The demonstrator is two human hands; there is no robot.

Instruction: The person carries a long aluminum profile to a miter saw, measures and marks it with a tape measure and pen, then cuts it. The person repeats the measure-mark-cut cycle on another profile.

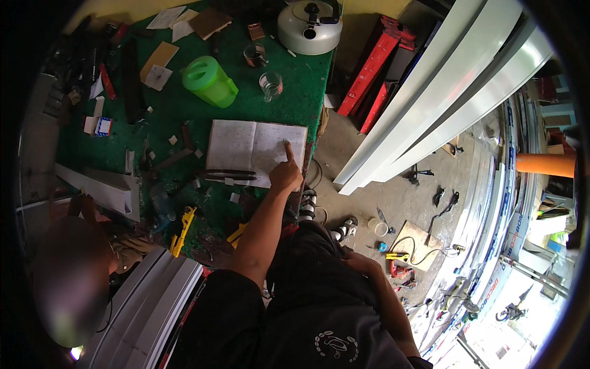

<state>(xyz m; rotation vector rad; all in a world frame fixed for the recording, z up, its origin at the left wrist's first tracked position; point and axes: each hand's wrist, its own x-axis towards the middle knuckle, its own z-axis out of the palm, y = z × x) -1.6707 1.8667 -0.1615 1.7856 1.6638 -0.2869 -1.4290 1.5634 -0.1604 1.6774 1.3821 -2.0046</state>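
An open notebook [230, 144] with handwritten pages lies on the green-topped table [295, 111]. My left hand [286, 175] rests over its right page, index finger stretched out onto the paper and the other fingers curled, holding nothing. Across the lower part of the left page lies a dark, slim tool [230, 175], its kind unclear. My right hand [361, 263] lies against my dark trousers at the thigh, fingers laid along the cloth, with nothing seen in it.
Beyond the notebook stand a green pitcher [209, 83], a glass mug [270, 86] and a kettle [310, 27]. Yellow tool [183, 230] lies at the near table edge. Another person [70, 270] is at left. Long white panels [424, 98] lean at right; tools and cords litter the floor.
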